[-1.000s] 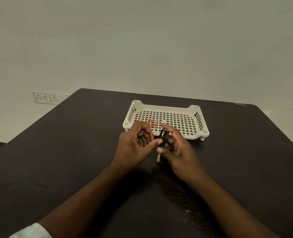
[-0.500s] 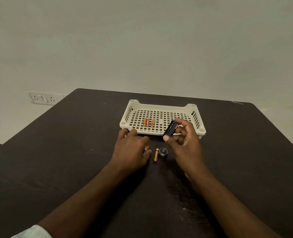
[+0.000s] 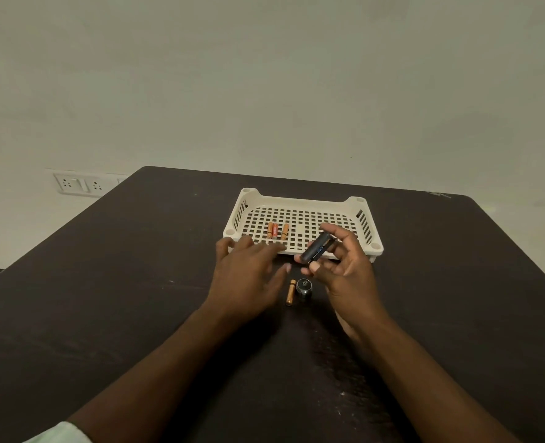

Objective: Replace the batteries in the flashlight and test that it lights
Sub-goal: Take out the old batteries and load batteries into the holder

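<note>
Here, far L: wall socket (image 3: 76, 184) behind the dark bench (image 3: 104, 282). L hand (image 3: 248, 276) hovers low over bench at tray's near edge, fingers straight and spread, grip released, holding nothing. White slotted tray (image 3: 365, 219) at bench centre; 3 orange batteries (image 3: 276, 231) lie side by side in its L half. Just R of L hand's thumb, 1 battery (image 3: 290, 292) lies on bench, a black cap (image 3: 303, 288) standing just beside it. R hand (image 3: 347, 273) raised above cap, grip grasping the black flashlight body (image 3: 316, 247) betw. thumb and fingers, body tilted, upper end toward tray.
</note>
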